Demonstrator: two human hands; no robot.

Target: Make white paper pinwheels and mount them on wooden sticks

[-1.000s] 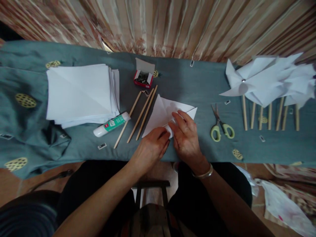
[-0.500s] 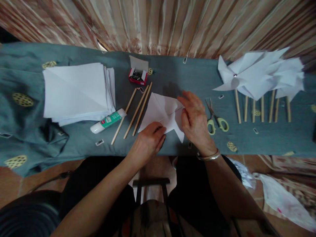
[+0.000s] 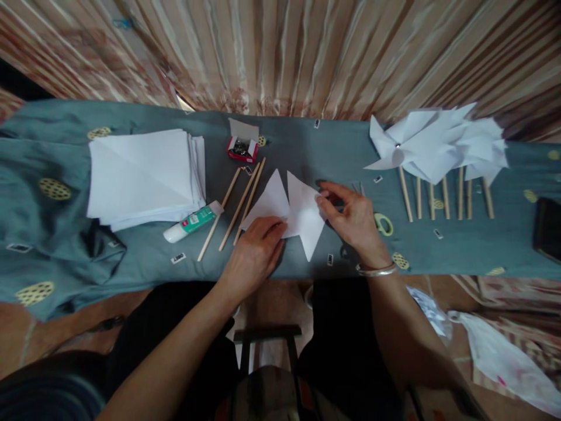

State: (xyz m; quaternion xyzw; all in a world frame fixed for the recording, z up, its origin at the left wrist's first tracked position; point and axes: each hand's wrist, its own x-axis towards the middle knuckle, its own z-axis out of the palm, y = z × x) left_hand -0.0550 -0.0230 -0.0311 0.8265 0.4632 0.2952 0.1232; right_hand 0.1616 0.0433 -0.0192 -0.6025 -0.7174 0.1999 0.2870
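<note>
A white sheet of paper [image 3: 301,213] with slits cut in from its corners lies in front of me on the cloth. My left hand [image 3: 258,250] is closed on its lower left edge, fingers curled over the paper. At the right edge, my right hand [image 3: 353,217] pinches the paper between thumb and fingers. Partly behind the right hand are scissors [image 3: 384,224] with green handles. Left of the sheet lie three wooden sticks [image 3: 239,207] and a white and green glue tube [image 3: 193,222].
A paper stack [image 3: 140,175] is at the left. Behind the sticks stands an open red box [image 3: 242,149] of small metal pieces. Several paper pinwheels [image 3: 432,146] on sticks lie at the right, with a dark object [image 3: 547,228] beyond. A pleated curtain [image 3: 280,58] hangs behind the table.
My right hand has closed on the paper's right edge. The slits between the flaps now stand wider apart. The view has shifted slightly, and the right hand covers more of the scissors.
</note>
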